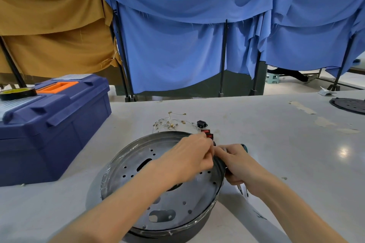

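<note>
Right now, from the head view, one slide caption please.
Left hand and right hand meet at the rim of a perforated metal pan; the right grips a teal-ended tool, red switches just beyond.

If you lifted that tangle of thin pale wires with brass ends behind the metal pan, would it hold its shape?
Probably not: the thin pale wires lie in loose curls on the white table, so they would likely droop and snag. They look light, so a nudge may shift them.

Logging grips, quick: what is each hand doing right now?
Left hand: fingers curled at the rim of the metal pan; cannot tell whether it pinches anything.
Right hand: grips a dark-handled tool.
</note>
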The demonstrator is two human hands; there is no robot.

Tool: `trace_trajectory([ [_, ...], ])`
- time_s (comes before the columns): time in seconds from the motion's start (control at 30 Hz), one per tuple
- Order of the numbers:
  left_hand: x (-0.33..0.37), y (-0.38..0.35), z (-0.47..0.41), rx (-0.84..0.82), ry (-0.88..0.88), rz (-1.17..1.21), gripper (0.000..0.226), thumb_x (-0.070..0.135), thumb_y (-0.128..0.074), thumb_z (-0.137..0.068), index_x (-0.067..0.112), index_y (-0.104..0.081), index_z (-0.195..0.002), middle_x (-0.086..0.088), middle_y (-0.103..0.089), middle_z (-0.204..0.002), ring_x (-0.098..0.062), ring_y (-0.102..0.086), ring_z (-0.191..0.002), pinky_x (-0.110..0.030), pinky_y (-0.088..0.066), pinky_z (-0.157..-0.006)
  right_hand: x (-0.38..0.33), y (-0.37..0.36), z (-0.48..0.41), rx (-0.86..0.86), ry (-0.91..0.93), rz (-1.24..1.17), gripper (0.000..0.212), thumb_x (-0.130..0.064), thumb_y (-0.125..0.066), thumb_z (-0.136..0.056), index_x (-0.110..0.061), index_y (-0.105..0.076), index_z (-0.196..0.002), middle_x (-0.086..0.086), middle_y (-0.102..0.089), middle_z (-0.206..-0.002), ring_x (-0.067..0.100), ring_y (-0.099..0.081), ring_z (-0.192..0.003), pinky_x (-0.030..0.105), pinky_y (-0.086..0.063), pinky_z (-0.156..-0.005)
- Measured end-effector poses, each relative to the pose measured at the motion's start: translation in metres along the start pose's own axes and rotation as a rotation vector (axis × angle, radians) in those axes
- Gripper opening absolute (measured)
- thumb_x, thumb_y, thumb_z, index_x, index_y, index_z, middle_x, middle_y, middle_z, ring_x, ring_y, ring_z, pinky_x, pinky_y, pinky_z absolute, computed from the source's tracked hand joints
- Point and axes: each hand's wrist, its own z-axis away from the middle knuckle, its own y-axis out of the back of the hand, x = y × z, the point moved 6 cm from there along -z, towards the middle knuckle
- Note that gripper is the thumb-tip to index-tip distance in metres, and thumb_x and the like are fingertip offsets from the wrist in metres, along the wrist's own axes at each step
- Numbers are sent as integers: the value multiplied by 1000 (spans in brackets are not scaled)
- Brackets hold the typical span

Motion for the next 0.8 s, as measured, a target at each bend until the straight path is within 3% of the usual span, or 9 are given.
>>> trace_trajectory([
  [0.1,-10,17,0,82,34,108,10,13,-52,-92,17,-62,-89,5,-52,-86,-7,-47,-74,-19,-37,-68,-2,0,1,6,22,21,51,-41,-48,-101,-16,-48,-56,1,-43,-37,11,-26,-28,15,-16,-36],
  [0.2,-17,26,3,138,63,233,13,12,-54,-91,20,-62,-85,7,-54,-81,-5,-48,-70,-19,-40,-66,-11,13,1,150,182,192,56,-51,-51,-95,-2,-59,-71,0,-45,-35,11,-31,-31,15,-23,-34],
  [0.27,-19,27,6,156,73,292,13,12,-54,-92,17,-66,-89,2,-59,-83,-9,-54,-71,-28,-47,-68,-29,24,7,246,392,196,37,-46,-61,-89,-12,-73,-80,-2,-49,-39,5,-37,-34,9,-28,-38],
  [0.37,-16,27,5,181,66,340,13,13,-57,-91,16,-69,-93,0,-64,-85,-14,-60,-75,-35,-52,-74,-48,22,18,134,574,81,21,-39,-77,-70,-22,-78,-82,4,-59,-55,2,-46,-45,8,-32,-43],
  [0.5,-9,26,3,223,31,405,14,10,-59,-88,15,-72,-89,2,-69,-84,-12,-63,-72,-34,-54,-73,-53,12,23,62,620,131,13,-12,-83,-71,-17,-72,-72,-12,-64,-60,1,-53,-46,6,-35,-43],
  [0.63,-7,23,7,259,-2,507,8,13,-62,-91,14,-70,-94,1,-70,-83,-7,-68,-66,-27,-57,-73,-50,17,20,114,610,197,14,-10,-81,-76,-14,-69,-69,-11,-63,-60,1,-50,-50,8,-37,-50],
  [0.7,-17,23,9,269,74,520,11,28,-68,-89,20,-64,-93,3,-68,-78,-6,-66,-64,-26,-56,-69,-46,21,15,169,587,194,18,-7,-79,-78,-14,-67,-68,-13,-62,-61,-1,-51,-56,7,-38,-58],
  [0.8,-45,15,12,77,298,170,31,51,-71,-79,22,-59,-78,5,-61,-74,-11,-57,-68,-29,-50,-67,-39,29,11,270,531,154,21,-5,-76,-82,-12,-63,-66,-17,-62,-60,-3,-51,-52,5,-37,-53],
])
